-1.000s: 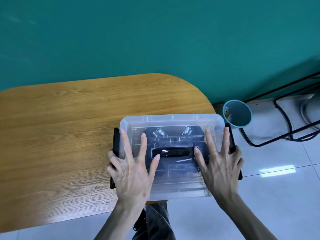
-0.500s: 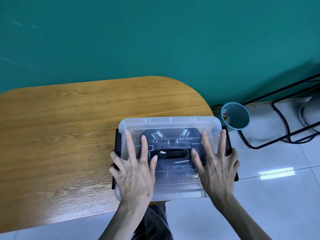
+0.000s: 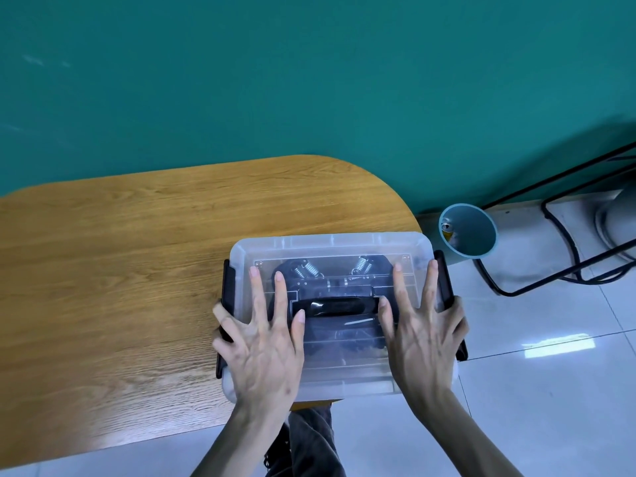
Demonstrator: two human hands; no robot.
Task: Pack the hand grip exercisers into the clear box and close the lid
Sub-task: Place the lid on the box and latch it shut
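- We find no text, label, brand, number or sign that can be read anywhere in the view.
- We see the lid of the clear box [image 3: 330,246] bare of any print.
- We make out no lettering on the hand grip exercisers [image 3: 339,273] under the lid.

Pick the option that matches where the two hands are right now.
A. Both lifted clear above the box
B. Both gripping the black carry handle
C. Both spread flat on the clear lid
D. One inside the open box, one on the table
C: the left hand and right hand lie palm-down, fingers spread, on the clear lid, either side of the black carry handle.
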